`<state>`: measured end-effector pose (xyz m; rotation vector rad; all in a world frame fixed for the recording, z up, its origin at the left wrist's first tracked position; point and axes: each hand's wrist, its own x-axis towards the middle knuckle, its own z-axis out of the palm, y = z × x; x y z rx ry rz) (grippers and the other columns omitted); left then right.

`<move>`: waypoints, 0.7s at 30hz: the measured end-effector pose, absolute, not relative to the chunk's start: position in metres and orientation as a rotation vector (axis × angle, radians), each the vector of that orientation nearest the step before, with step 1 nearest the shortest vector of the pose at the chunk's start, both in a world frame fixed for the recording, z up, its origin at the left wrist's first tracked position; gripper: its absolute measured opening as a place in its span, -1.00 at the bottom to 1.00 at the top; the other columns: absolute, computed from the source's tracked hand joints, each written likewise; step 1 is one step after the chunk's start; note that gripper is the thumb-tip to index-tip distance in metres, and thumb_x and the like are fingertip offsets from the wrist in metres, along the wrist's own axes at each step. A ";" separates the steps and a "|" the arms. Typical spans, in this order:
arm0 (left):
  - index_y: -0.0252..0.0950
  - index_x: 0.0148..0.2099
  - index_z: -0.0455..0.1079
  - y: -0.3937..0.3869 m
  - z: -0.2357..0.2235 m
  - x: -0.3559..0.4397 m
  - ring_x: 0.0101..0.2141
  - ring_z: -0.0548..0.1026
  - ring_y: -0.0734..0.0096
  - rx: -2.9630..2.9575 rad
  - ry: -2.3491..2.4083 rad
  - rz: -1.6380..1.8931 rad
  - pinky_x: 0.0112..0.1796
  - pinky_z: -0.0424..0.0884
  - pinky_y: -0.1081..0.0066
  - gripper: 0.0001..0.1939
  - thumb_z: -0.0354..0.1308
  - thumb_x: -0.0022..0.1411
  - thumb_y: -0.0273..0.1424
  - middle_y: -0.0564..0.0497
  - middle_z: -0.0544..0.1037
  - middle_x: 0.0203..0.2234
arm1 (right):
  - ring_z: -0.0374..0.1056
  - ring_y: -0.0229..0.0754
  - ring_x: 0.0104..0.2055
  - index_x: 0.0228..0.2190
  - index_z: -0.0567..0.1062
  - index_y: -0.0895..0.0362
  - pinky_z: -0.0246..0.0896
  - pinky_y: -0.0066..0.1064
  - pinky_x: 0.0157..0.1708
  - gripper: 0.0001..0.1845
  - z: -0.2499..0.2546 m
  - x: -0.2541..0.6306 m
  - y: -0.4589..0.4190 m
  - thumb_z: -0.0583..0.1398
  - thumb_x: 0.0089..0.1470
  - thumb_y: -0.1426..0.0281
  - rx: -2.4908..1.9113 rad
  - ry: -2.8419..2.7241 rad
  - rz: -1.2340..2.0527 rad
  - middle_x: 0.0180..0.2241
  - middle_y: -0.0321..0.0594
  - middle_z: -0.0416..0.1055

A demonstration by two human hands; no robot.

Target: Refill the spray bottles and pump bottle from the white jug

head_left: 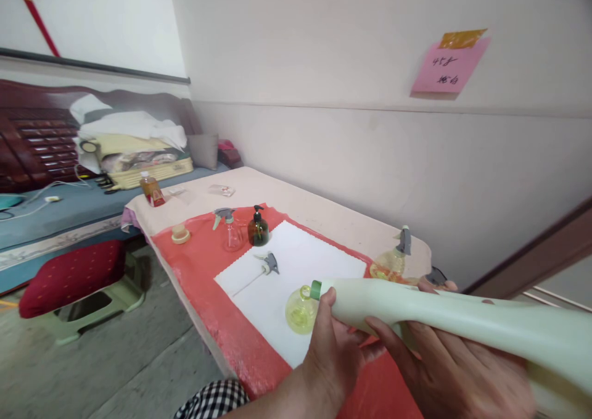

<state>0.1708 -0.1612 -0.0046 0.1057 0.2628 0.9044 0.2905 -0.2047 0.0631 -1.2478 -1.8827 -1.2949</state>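
A large pale green plastic jug [416, 305] lies tilted on its side in the air, held by both hands. My left hand [335, 348] is closed around its neck from below, thumb near the green mouth [316, 289]. Farther back, my right hand [457, 363] grips the jug's body; part of its fingers is hidden behind it. The jug's mouth is at the opening of a round clear bottle [300, 313] with yellow-green liquid inside, standing on a white cloth [287, 252]. A grey trigger spray head [268, 265] with its thin tube lies on the cloth.
Beyond the cloth stand a dark pump bottle [258, 229] and a clear pink spray bottle [232, 235]. Another spray bottle [391, 261] is at the right, by the wall. A tan round lid [180, 234] and an amber bottle [152, 189] sit left. A red-cushioned stool [76, 277] stands beside the table.
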 end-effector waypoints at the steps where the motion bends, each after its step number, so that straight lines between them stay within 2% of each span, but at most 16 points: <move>1: -0.42 0.22 0.30 -0.161 -0.004 0.171 -0.10 0.42 0.07 0.104 0.267 0.903 -0.04 0.34 0.12 -0.31 0.00 0.23 -0.01 -0.29 0.41 0.07 | 0.51 0.28 -0.24 -0.30 0.57 0.29 0.32 0.05 -0.10 -0.69 0.064 0.290 -0.205 0.30 0.07 0.25 -1.251 -1.883 -1.292 -0.19 0.19 0.56; 4: -0.43 0.22 0.30 -0.161 -0.004 0.171 -0.11 0.42 0.08 0.100 0.275 0.903 -0.03 0.34 0.11 -0.31 0.00 0.24 -0.01 -0.30 0.41 0.07 | 0.52 0.28 -0.24 -0.33 0.57 0.27 0.34 0.00 -0.14 -0.70 0.064 0.289 -0.204 0.31 0.06 0.24 -1.255 -1.872 -1.291 -0.21 0.16 0.57; 7: -0.44 0.21 0.32 -0.161 -0.005 0.171 -0.09 0.42 0.08 0.103 0.264 0.907 -0.03 0.34 0.12 -0.31 0.00 0.24 -0.01 -0.29 0.43 0.05 | 0.51 0.32 -0.23 -0.32 0.57 0.29 0.33 0.05 -0.12 -0.68 0.064 0.290 -0.205 0.31 0.05 0.24 -1.248 -1.867 -1.291 -0.20 0.19 0.56; 14: -0.42 0.21 0.32 -0.162 -0.003 0.171 0.02 0.39 -0.02 0.110 0.245 0.909 -0.02 0.34 0.13 -0.31 0.01 0.23 0.00 -0.30 0.41 0.10 | 0.50 0.27 -0.18 -0.22 0.55 0.30 0.28 0.10 -0.01 -0.63 0.060 0.294 -0.205 0.31 0.06 0.24 -1.249 -1.902 -1.305 -0.15 0.20 0.54; 21: -0.43 0.22 0.31 -0.162 -0.006 0.171 -0.05 0.41 0.05 0.104 0.250 0.908 -0.06 0.36 0.15 -0.30 0.00 0.24 0.00 -0.29 0.43 0.07 | 0.51 0.25 -0.22 -0.27 0.55 0.29 0.31 0.05 -0.05 -0.63 0.062 0.293 -0.204 0.32 0.04 0.21 -1.240 -1.907 -1.318 -0.18 0.19 0.55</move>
